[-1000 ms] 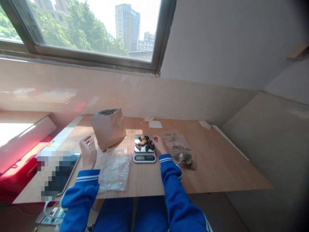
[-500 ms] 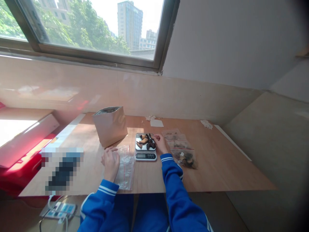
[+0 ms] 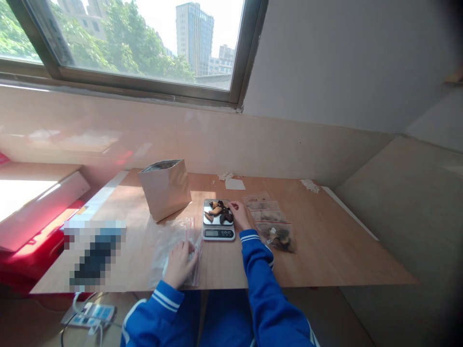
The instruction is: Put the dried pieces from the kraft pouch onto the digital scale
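Near the worktop's (image 3: 333, 255) front edge, the left hand (image 3: 181, 262) covers clear bags (image 3: 161, 255), fingers apart; the right hand (image 3: 240, 215) meets brown pieces (image 3: 217, 210) on the scale (image 3: 219, 234), finger grip unclear.

Small scale (image 3: 219, 234): silver platform, dark button panel along near edge, level on the surface (image 3: 333, 241). Curled pieces (image 3: 218, 211), tan and near-black, loosely heaped on the platform. Clear plastic bagging (image 3: 163, 250), red seal line, wrinkled, flat, just left of scale.

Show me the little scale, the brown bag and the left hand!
Scale (image 3: 219, 234): head view, on its front panel.
Brown bag (image 3: 167, 193): head view, middle of its front side.
Left hand (image 3: 178, 264): head view, back of the hand.
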Motion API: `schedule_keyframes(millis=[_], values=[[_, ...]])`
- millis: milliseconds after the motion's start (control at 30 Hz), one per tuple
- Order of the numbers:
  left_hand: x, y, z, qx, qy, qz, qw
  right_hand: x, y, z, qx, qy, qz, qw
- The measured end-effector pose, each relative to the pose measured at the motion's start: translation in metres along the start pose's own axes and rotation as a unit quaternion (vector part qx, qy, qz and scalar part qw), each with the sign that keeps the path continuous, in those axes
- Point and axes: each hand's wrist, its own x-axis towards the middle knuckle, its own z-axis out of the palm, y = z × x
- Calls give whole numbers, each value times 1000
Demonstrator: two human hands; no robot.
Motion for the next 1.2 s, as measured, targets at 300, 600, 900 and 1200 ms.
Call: schedule_keyframes(millis=[300, 600, 900, 1200], values=[[2, -2, -5, 64, -24, -51, 996, -68, 12, -41, -159, 95, -11, 983], [4, -11, 9, 64, 37, -6, 997, -107, 20, -39, -176, 93, -22, 980], [6, -18, 11, 50, 60, 10, 997, -58, -50, -14, 32, 68, -8, 997], [6, -21, 13, 31, 70, 24, 997, 1, -90, 60, -86, -125, -103, 983]])
